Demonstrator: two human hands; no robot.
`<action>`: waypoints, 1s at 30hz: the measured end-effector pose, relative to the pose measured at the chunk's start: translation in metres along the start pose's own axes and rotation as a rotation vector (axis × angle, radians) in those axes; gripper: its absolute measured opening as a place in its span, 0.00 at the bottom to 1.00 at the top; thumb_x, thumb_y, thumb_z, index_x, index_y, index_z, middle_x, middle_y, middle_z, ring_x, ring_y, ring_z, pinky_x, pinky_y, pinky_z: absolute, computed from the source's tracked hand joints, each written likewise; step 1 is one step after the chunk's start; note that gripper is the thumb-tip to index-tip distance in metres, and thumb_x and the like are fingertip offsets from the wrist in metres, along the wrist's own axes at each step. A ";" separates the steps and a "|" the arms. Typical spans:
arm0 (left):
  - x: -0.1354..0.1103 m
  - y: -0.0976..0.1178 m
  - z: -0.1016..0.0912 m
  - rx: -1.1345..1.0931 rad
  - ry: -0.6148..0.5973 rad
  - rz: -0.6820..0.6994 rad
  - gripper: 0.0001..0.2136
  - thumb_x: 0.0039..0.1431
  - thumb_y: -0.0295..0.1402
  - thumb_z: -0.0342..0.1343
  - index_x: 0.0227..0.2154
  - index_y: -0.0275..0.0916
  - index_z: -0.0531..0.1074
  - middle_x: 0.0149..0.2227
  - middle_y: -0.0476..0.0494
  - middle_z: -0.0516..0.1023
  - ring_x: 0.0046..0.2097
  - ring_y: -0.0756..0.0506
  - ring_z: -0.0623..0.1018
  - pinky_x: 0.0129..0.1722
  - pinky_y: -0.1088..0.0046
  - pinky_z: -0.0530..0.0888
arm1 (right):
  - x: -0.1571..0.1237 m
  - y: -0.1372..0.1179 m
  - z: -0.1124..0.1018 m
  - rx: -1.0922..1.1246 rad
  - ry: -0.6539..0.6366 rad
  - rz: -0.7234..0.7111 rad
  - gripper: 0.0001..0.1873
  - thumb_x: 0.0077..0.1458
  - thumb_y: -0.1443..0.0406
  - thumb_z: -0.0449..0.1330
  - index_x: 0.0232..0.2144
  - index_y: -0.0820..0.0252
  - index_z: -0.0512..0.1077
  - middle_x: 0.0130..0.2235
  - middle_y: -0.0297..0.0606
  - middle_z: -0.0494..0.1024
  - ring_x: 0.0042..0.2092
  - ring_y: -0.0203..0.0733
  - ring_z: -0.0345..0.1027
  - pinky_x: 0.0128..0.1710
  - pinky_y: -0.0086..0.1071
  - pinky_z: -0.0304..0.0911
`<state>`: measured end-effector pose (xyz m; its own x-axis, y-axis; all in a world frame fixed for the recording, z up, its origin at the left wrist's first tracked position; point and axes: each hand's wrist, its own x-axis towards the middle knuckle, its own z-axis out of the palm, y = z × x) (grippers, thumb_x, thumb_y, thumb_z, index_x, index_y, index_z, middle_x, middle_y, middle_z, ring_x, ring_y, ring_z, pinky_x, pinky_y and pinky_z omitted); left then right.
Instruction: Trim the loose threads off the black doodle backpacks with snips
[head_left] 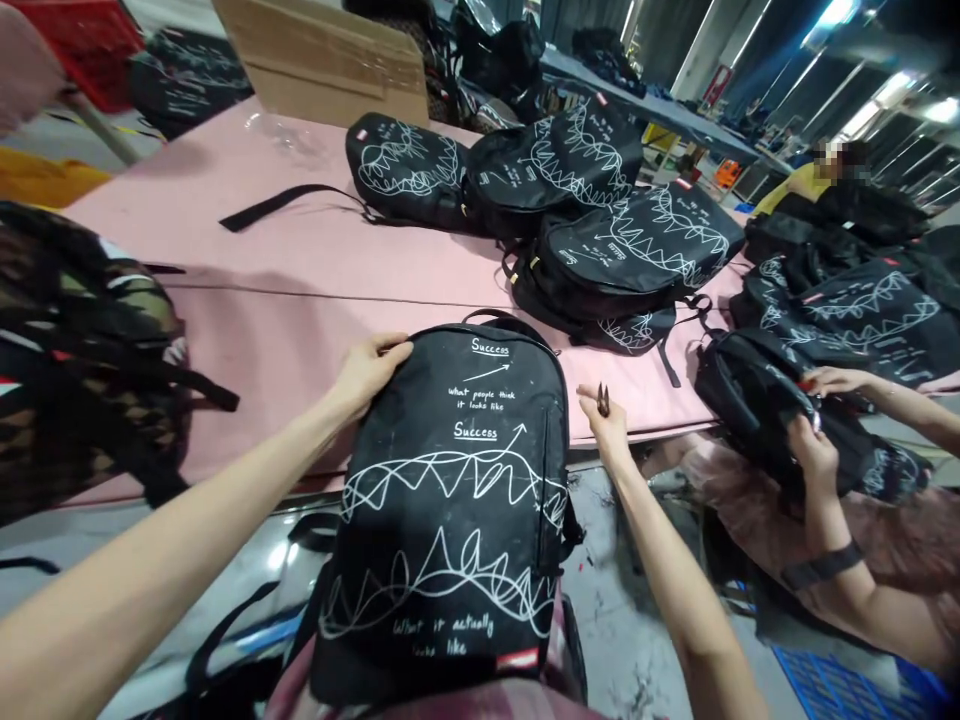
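A black backpack (442, 515) with white scribbles and lettering stands in front of me, its lower end at my lap and its top against the table edge. My left hand (373, 372) grips its upper left edge, thumb on the front. Just off the right side of the bag is my right hand (606, 428), closed around small thread snips (604, 400) whose dark tips point up. Behind the bag's top shows a carry loop (499, 318). A small red label (517, 660) sits near the lower right of the front panel.
On the pink table (277, 270) lie several similar black backpacks (637, 250). A patterned backpack (82, 370) stands at the left, and a cardboard box (322, 65) at the back. To the right, a co-worker's hands (814, 450) work on another black bag (757, 400).
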<state>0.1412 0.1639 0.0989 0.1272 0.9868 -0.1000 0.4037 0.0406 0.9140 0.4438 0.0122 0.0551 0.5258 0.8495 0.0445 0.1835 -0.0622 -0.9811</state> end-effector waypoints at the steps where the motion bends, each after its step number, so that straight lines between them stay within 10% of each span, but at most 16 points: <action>1: 0.001 0.008 -0.001 -0.038 -0.033 -0.013 0.23 0.55 0.39 0.53 0.49 0.26 0.67 0.41 0.39 0.76 0.40 0.47 0.74 0.44 0.68 0.71 | 0.016 -0.010 0.009 -0.001 -0.024 -0.048 0.23 0.46 0.56 0.62 0.41 0.64 0.74 0.44 0.44 0.76 0.45 0.47 0.68 0.46 0.39 0.62; 7: -0.040 0.040 -0.050 -0.143 -0.308 0.113 0.13 0.46 0.33 0.60 0.37 0.35 0.76 0.36 0.47 0.77 0.38 0.49 0.73 0.44 0.71 0.70 | 0.049 -0.063 0.039 0.052 -0.216 -0.125 0.20 0.40 0.59 0.66 0.36 0.64 0.74 0.37 0.40 0.76 0.40 0.45 0.68 0.44 0.37 0.62; 10: -0.083 0.021 -0.087 0.039 -0.300 0.306 0.05 0.47 0.33 0.59 0.27 0.39 0.78 0.30 0.48 0.73 0.33 0.51 0.72 0.35 0.75 0.70 | -0.004 -0.083 0.017 0.018 -0.382 -0.251 0.10 0.40 0.63 0.67 0.28 0.61 0.74 0.31 0.35 0.74 0.35 0.40 0.67 0.36 0.32 0.62; 12: -0.116 -0.005 -0.103 0.127 -0.387 0.453 0.07 0.53 0.33 0.56 0.24 0.41 0.78 0.28 0.48 0.71 0.31 0.51 0.71 0.30 0.78 0.68 | -0.056 -0.084 -0.001 -0.113 -0.733 -0.349 0.01 0.46 0.67 0.63 0.26 0.60 0.75 0.31 0.35 0.72 0.34 0.37 0.66 0.32 0.28 0.61; 15: -0.164 -0.052 -0.104 0.275 -0.502 0.686 0.13 0.59 0.28 0.50 0.24 0.42 0.78 0.29 0.47 0.71 0.33 0.51 0.70 0.32 0.78 0.66 | -0.128 -0.062 -0.013 -0.401 -0.998 -0.443 0.12 0.51 0.76 0.54 0.29 0.59 0.75 0.30 0.35 0.70 0.29 0.32 0.65 0.27 0.24 0.56; 21: -0.208 -0.109 -0.087 0.551 -0.535 0.748 0.14 0.61 0.26 0.46 0.29 0.42 0.76 0.32 0.47 0.70 0.36 0.49 0.67 0.37 0.74 0.62 | -0.180 -0.008 -0.005 -0.630 -0.923 -0.489 0.17 0.49 0.78 0.50 0.29 0.58 0.74 0.31 0.34 0.71 0.29 0.32 0.65 0.26 0.24 0.54; 30: -0.213 -0.113 -0.094 0.518 -0.438 0.806 0.15 0.61 0.24 0.44 0.30 0.42 0.76 0.31 0.46 0.70 0.39 0.49 0.67 0.40 0.75 0.66 | -0.180 -0.007 -0.005 -0.579 -0.876 -0.488 0.13 0.54 0.74 0.51 0.27 0.59 0.74 0.30 0.36 0.71 0.30 0.34 0.67 0.27 0.24 0.57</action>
<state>-0.0167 -0.0363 0.0540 0.8051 0.5447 0.2347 0.3783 -0.7764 0.5040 0.3522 -0.1427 0.0550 -0.4198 0.9072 0.0261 0.6805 0.3337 -0.6524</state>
